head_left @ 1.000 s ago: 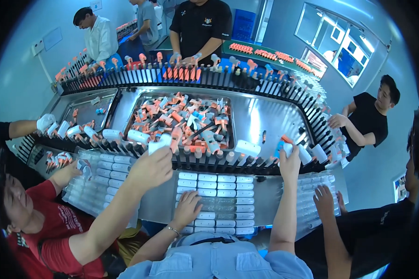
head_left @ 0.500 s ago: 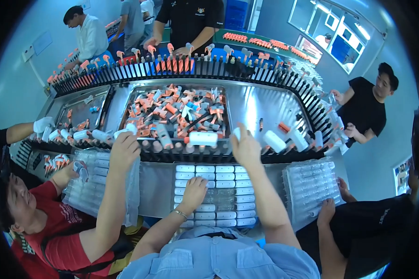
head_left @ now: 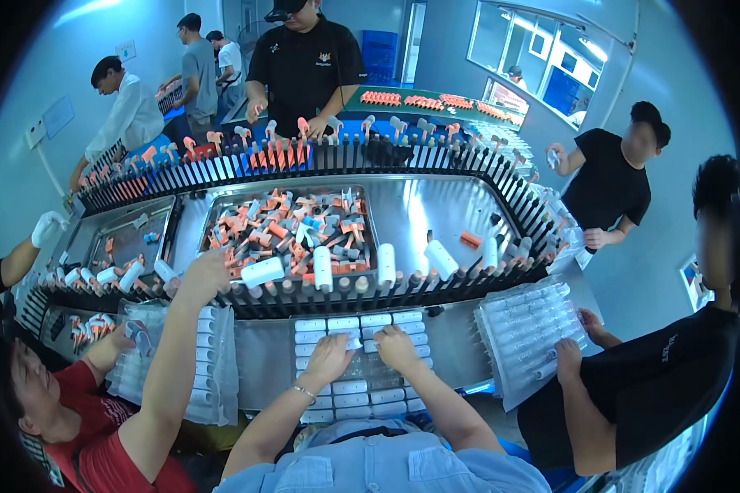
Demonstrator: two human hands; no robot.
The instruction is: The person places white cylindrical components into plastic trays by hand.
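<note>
A clear plastic tray [head_left: 370,372] in front of me holds rows of white plastic casings [head_left: 310,338]. My left hand [head_left: 330,357] is over its middle, fingers closed on a small white casing [head_left: 354,339] that pokes out by the fingertips. Just to the right, my right hand [head_left: 395,347] reaches in with bent fingers pressed together. Whatever those fingers pinch is mostly hidden. Some pockets between and below my hands show no casing. Beyond the tray, more white casings [head_left: 322,269] sit on the posts of a black-slatted conveyor loop [head_left: 345,306].
A metal pan [head_left: 372,238] of orange and grey parts lies inside the loop. A co-worker in red [head_left: 90,411] reaches across at left beside another tray [head_left: 214,361]. At right, a person in black [head_left: 633,394] handles stacked clear trays [head_left: 526,337].
My right hand has come back from the conveyor to the tray. My left hand has shifted slightly and now grips a white casing. The view has tilted up, and conveyor pieces have moved.
</note>
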